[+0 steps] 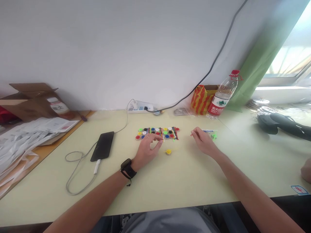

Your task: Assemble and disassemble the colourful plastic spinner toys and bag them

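Right hand (202, 141) pinches a tiny red piece (191, 135) at the fingertips, right of the caps (157, 130). Thin grip: off-centre squeeze could ping it out. Left hand (148, 149) is half curled at the caps' near edge, thumb and index close together by the sticks (160, 132); can't tell if they hold one. Careless fingers could scatter those rows. Yellow cap (168, 151) sits alone between my hands, easily knocked if either drifts inward.
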`<action>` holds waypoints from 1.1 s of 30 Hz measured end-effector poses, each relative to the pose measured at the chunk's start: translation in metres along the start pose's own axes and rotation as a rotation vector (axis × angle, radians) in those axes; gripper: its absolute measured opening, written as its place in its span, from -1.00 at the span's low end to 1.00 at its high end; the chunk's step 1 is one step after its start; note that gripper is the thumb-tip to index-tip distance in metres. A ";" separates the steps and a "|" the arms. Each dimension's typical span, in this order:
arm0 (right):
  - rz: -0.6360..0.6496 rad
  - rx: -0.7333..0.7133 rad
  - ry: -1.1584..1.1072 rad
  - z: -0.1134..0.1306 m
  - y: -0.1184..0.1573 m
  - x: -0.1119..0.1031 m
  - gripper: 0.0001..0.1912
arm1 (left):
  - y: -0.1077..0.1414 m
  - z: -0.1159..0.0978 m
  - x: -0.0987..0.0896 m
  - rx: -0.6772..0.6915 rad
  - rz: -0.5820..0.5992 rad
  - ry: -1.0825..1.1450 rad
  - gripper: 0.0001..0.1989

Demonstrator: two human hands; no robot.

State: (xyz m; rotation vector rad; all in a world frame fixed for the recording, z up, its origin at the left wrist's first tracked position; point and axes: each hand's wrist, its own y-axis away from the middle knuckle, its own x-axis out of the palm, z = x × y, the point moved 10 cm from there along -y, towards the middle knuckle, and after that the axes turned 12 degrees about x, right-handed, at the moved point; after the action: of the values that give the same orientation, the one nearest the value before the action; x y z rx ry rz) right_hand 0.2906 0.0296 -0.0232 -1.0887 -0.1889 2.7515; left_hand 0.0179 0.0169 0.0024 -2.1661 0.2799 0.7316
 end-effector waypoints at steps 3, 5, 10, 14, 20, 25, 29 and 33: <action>-0.004 0.033 -0.040 -0.004 -0.001 -0.001 -0.56 | 0.000 0.000 0.001 0.003 0.006 0.001 -0.88; 0.014 0.076 -0.114 -0.009 -0.001 0.001 -0.54 | 0.000 0.000 0.001 0.006 0.006 0.002 -0.88; 0.043 0.136 -0.312 -0.015 -0.002 0.002 -0.48 | 0.000 -0.001 0.001 0.012 0.000 0.007 -0.89; 0.023 0.092 -0.286 -0.009 -0.003 -0.002 -0.51 | 0.000 0.000 0.001 0.007 0.000 0.010 -0.88; -0.015 0.030 -0.173 -0.002 -0.002 -0.004 -0.66 | 0.001 0.001 0.003 0.009 0.019 0.011 -0.89; 0.008 -0.015 -0.128 0.006 0.001 0.000 -0.76 | 0.001 0.000 0.007 0.021 0.054 0.009 -0.91; 0.079 -0.043 -0.128 0.011 0.004 0.008 -0.78 | 0.001 -0.001 0.013 0.006 0.111 0.029 -0.90; 0.152 -0.044 -0.075 0.013 0.006 0.018 -0.78 | 0.004 -0.011 0.023 0.036 0.228 0.078 -0.90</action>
State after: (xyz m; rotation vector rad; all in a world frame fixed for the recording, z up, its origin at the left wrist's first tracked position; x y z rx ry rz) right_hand 0.2678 0.0266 -0.0272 -1.0521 -0.1843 2.9388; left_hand 0.0390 0.0070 -0.0079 -2.1529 0.5844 0.7624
